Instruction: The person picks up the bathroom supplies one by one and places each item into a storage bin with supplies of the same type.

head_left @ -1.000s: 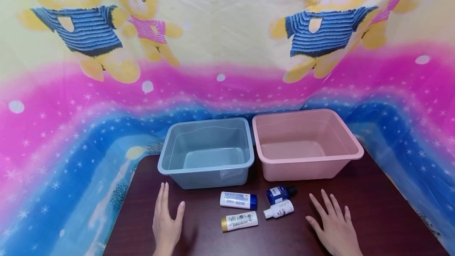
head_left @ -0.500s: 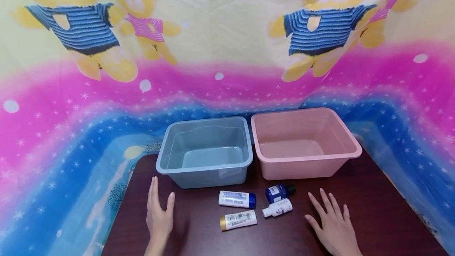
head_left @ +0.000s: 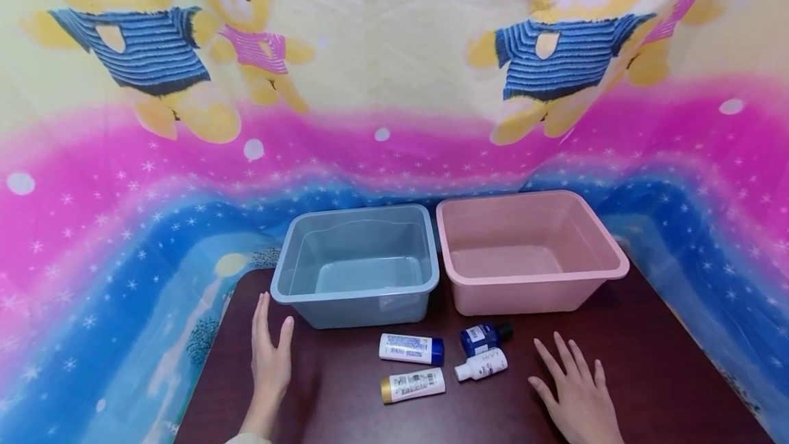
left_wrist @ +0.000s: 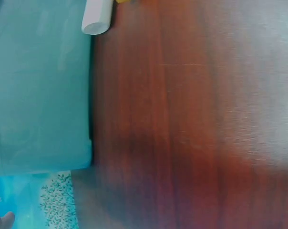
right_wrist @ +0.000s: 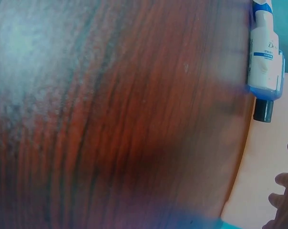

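Note:
My left hand (head_left: 271,362) is held with straight fingers and the thumb apart, near the front left corner of the blue-grey basin (head_left: 364,308). My right hand (head_left: 576,389) has its fingers spread, in front of the pink basin (head_left: 524,297); neither hand holds anything. Between them lie a white tube with a blue cap (head_left: 407,348), a white tube with a gold cap (head_left: 416,384), a dark blue bottle with a black cap (head_left: 477,339) and a small white bottle (head_left: 483,364) that overlaps it. In the right wrist view, fingertips (right_wrist: 282,179) show at the right edge.
Both basins stand side by side at the back of the dark wooden table (head_left: 357,423), with nothing seen inside. Behind and around the table hangs a printed cloth (head_left: 382,53) with bears and snowflakes.
My left hand has moved left and a little forward, towards the blue-grey basin's corner. The right hand, the bottles, the tubes and the basins stay put; the head view shifts slightly.

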Demonstrator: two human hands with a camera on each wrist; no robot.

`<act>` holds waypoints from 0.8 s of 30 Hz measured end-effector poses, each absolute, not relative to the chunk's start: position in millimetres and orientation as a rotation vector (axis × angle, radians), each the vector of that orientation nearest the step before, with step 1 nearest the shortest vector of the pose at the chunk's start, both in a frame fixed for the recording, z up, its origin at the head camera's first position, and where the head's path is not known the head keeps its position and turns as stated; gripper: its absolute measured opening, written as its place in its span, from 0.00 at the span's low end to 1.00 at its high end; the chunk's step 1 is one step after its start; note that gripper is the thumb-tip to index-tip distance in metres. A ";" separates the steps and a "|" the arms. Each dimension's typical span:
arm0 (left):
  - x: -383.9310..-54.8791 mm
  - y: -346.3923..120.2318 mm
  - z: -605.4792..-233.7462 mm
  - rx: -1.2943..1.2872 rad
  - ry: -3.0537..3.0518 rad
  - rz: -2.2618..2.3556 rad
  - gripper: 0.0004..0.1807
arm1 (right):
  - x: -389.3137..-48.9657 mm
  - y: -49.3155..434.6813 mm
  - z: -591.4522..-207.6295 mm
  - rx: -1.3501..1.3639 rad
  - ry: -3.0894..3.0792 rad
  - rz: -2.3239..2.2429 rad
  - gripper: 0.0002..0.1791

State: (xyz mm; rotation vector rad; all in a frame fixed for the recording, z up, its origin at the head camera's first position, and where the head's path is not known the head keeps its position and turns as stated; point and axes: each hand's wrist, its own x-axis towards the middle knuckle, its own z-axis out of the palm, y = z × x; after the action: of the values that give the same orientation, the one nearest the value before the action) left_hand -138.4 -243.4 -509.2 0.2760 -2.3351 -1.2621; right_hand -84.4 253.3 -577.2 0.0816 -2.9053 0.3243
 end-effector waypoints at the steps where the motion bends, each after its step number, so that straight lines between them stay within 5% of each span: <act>1: -140.3 -244.7 -508.0 0.272 -2.321 -1.281 0.33 | -84.3 252.8 -577.0 0.079 -2.906 0.322 0.36; 24: -168.4 -269.7 -494.7 0.266 -2.285 -1.554 0.28 | -82.8 248.9 -575.6 0.116 -2.851 0.369 0.35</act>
State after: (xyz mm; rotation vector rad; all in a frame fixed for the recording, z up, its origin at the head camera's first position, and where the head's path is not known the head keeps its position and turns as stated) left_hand -168.4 -269.7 -494.7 0.2659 -2.2849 -1.5539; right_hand -82.8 248.9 -575.6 0.1157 -2.8505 0.3692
